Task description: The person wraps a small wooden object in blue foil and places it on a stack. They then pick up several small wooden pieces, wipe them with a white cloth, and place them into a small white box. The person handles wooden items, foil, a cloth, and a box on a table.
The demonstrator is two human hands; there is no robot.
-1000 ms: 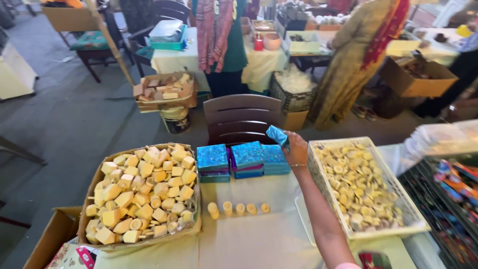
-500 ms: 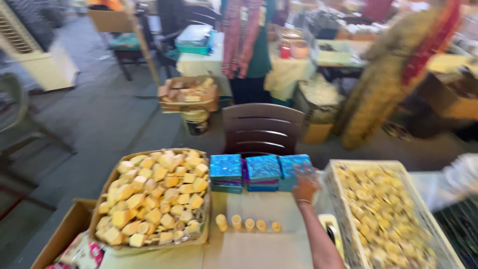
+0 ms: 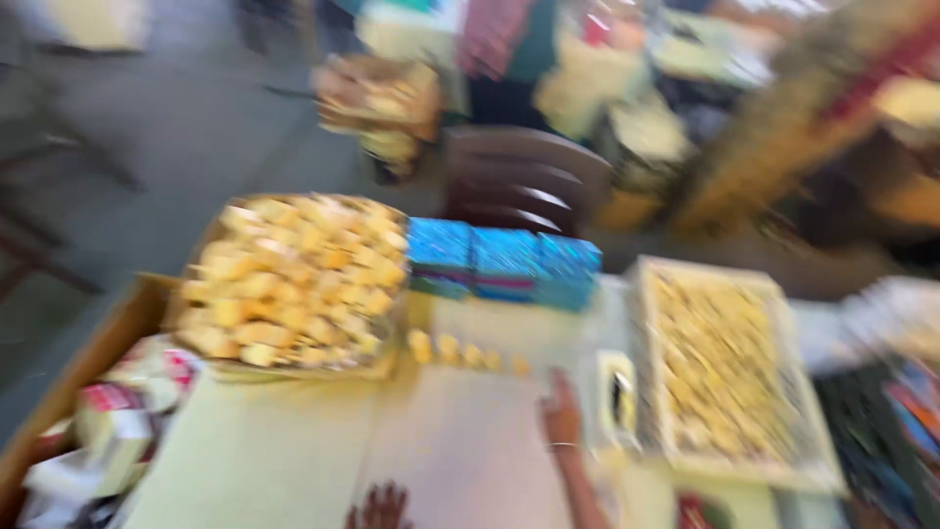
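The view is badly blurred. My right hand, with a thin bangle at the wrist, hovers empty over the pale tablecloth, beside a small white packet. Only the spread fingertips of my left hand show at the bottom edge, holding nothing. Three stacks of blue boxes stand side by side at the table's far edge. In front of them lies a row of small yellow pieces.
A basket piled with yellow blocks sits left. A white tray of small yellow pieces sits right. A cardboard box with packets is at the left edge. A dark wooden chair and people stand behind the table.
My right hand let go of the blue box at the right end of the row and drew back toward me. My left fingertips came into view. The picture became blurred.
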